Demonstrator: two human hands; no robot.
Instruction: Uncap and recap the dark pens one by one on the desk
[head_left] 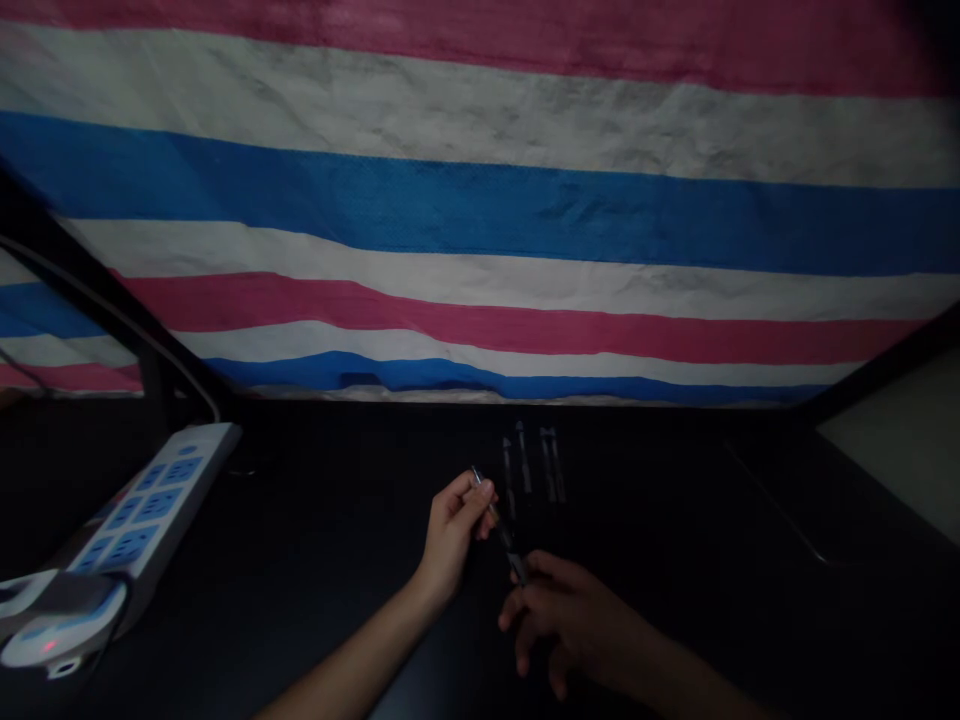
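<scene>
A slim dark pen (pixel 504 537) with a shiny tip slants between my two hands over the dark tabletop. My left hand (pixel 454 525) pinches its upper end between thumb and fingers. At the lower end, my right hand (pixel 559 610) grips the pen with thumb and forefinger, the other fingers loosely spread. Just beyond my hands several thin, dim sticks with small pale ends lie side by side, among them a left one (pixel 508 470), a middle one (pixel 523 460) and a close pair (pixel 553 465). Poor light hides what they are.
On the left lies a white power strip (pixel 161 505) with blue sockets, a plugged-in adapter (pixel 52 595) and a lit red light. Striped sheeting (pixel 480 220) hangs behind the black table (pixel 337 520). A flat dark object with a rounded edge (pixel 817 550) lies at right.
</scene>
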